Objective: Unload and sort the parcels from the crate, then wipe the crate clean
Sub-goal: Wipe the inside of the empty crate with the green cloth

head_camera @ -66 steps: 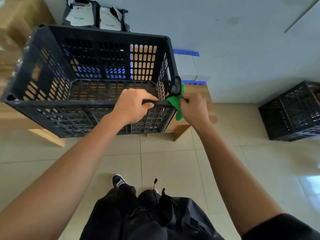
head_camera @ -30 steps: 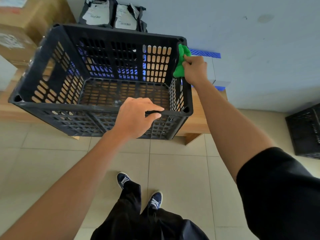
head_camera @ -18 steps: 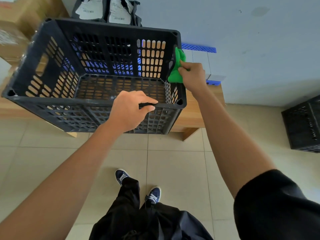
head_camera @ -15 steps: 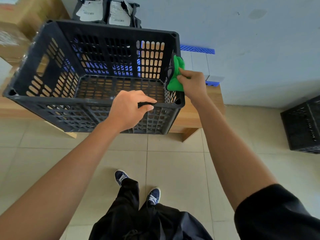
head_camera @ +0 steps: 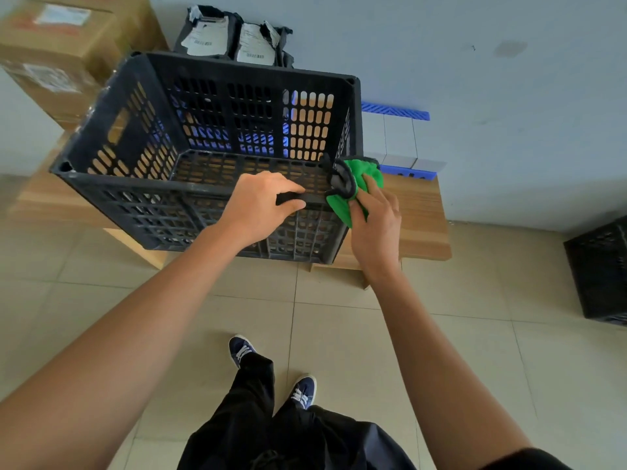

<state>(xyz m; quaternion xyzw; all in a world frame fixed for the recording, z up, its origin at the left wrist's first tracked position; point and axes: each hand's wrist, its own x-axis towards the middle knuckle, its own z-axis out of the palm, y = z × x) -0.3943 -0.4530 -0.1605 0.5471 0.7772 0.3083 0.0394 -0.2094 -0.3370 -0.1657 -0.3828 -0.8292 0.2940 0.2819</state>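
Note:
A black slatted plastic crate (head_camera: 135,198) stands on a low wooden bench (head_camera: 417,218), with nothing visible inside it. My left hand (head_camera: 261,206) grips the crate's near rim. My right hand (head_camera: 375,220) holds a green cloth (head_camera: 356,184) with a dark edge against the near right corner of the crate, draped over the rim there. Two black bagged parcels (head_camera: 234,40) with white labels lean on the wall behind the crate.
Cardboard boxes (head_camera: 57,49) are stacked at the far left. White boxes with blue trim (head_camera: 397,140) sit on the bench to the right of the crate. A second black crate (head_camera: 600,269) stands on the tiled floor at right. My shoes (head_camera: 271,371) are just below the bench.
My right hand slid the green cloth along the crate's right rim from the far corner back to the near right corner. My left hand kept its grip on the near rim.

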